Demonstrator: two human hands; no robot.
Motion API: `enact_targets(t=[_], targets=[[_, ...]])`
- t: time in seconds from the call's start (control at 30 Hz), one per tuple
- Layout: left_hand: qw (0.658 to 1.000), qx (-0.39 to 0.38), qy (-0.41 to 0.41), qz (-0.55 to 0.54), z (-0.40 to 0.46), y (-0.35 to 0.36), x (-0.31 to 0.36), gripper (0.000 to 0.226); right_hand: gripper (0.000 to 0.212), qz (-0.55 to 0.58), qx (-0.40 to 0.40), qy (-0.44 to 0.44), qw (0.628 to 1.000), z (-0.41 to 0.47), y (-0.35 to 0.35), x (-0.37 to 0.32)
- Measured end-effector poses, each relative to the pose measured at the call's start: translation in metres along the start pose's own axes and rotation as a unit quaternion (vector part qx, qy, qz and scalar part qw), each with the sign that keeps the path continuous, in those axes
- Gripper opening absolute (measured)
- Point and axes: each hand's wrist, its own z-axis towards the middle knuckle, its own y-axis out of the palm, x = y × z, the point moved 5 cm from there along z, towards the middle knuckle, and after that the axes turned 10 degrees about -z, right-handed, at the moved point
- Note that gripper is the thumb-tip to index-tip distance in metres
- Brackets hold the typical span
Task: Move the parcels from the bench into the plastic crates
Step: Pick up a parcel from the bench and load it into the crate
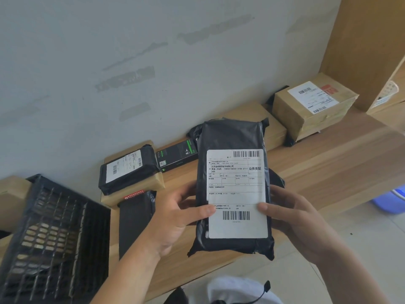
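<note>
Between our two hands we hold a black plastic mailer parcel (234, 187), lifted above the wooden bench (328, 163) with its white shipping label (236, 194) turned up toward us. Our left hand (175, 218) is closed on the left edge, thumb pressed on the label near the lower barcode and the other fingers wrapped behind; our right hand (293, 218) grips the right edge in the same way, so both hands are clamped on this one parcel. We think the two-sided grip is because the bag is soft and long and would sag if held by one end, and the label faces up probably so that we can read it before we choose where it goes. The parcel touches nothing else. To the left, at the end of the bench, stands the black plastic crate (54, 238), tilted in the view, and we cannot see clearly if something lies inside. Beside it lies another black flat parcel (135, 224), and behind that a small black parcel (129, 170) rests on a brown box (135, 189). A dark printed box (177, 155) lies against the wall, and further right a taped cardboard box (313, 106) sits on other packages. These are not yet moved.
</note>
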Motion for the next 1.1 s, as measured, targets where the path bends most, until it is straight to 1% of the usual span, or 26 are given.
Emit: enact_targets(t=[0.07, 0.17, 0.27, 0.37, 0.5, 0.67, 0.8, 0.9, 1.03, 1.1], targets=[[1.0, -0.004, -0.004, 0.007, -0.002, 0.002, 0.0, 0.053, 0.056, 0.006, 0.001, 0.0, 1.0, -0.003, 0.0, 0.004], [1.0, -0.006, -0.013, 0.017, -0.002, 0.004, -0.001, 0.064, 0.061, 0.013, 0.009, -0.001, 1.0, -0.009, -0.002, 0.007], [1.0, -0.014, -0.015, 0.017, -0.002, 0.005, -0.006, 0.067, 0.056, 0.014, 0.021, -0.002, 1.0, -0.014, -0.002, 0.008], [1.0, -0.015, -0.021, 0.013, -0.009, 0.002, -0.01, 0.064, 0.057, 0.003, 0.019, 0.007, 1.0, -0.017, 0.005, 0.007], [1.0, -0.006, -0.008, 0.003, -0.022, -0.01, -0.01, 0.052, 0.058, -0.022, 0.019, 0.015, 0.999, -0.018, 0.019, 0.004], [1.0, 0.002, 0.004, -0.004, -0.047, -0.029, -0.005, 0.05, 0.058, -0.072, 0.007, 0.002, 0.997, -0.023, 0.048, -0.008], [0.999, 0.03, 0.006, -0.032, -0.075, -0.058, -0.007, 0.055, 0.059, -0.103, -0.015, -0.001, 0.995, -0.024, 0.083, -0.016], [0.997, 0.059, 0.004, -0.056, -0.107, -0.085, -0.013, 0.053, 0.058, -0.114, -0.034, 0.006, 0.993, -0.026, 0.122, -0.015], [0.987, 0.123, -0.006, -0.106, -0.167, -0.134, -0.027, 0.063, 0.056, -0.14, -0.072, 0.034, 0.987, -0.031, 0.191, -0.005], [0.98, 0.157, -0.001, -0.123, -0.204, -0.16, -0.035, 0.06, 0.055, -0.158, -0.107, 0.043, 0.981, -0.036, 0.23, 0.004]])
